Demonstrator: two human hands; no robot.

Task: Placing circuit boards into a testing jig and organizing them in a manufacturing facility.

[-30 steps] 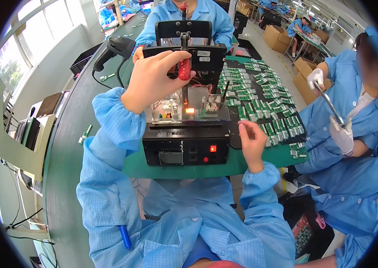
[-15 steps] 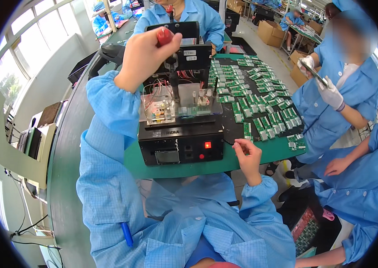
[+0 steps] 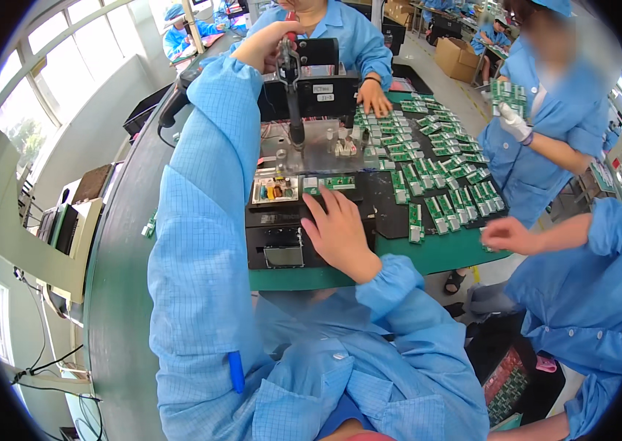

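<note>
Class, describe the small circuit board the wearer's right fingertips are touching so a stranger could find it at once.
Start at the black test fixture on the green table. The right hand lies on its top, fingertips at a small green board seated in the jig. Unlike the loose boards spread to the right, it sits alone in the fixture.

Single head-worn fisheye view, looking steeply down and forward from above the person's chest onto the green table (image 3: 429,257). Close range: the black test fixture (image 3: 289,220) sits centre frame, the person's own blue sleeves entering from the lower edge. Faces across the table toward a co-worker opposite at top; windows bend along the left rim, more co-workers at the right rim. No second view to overlap.
</note>
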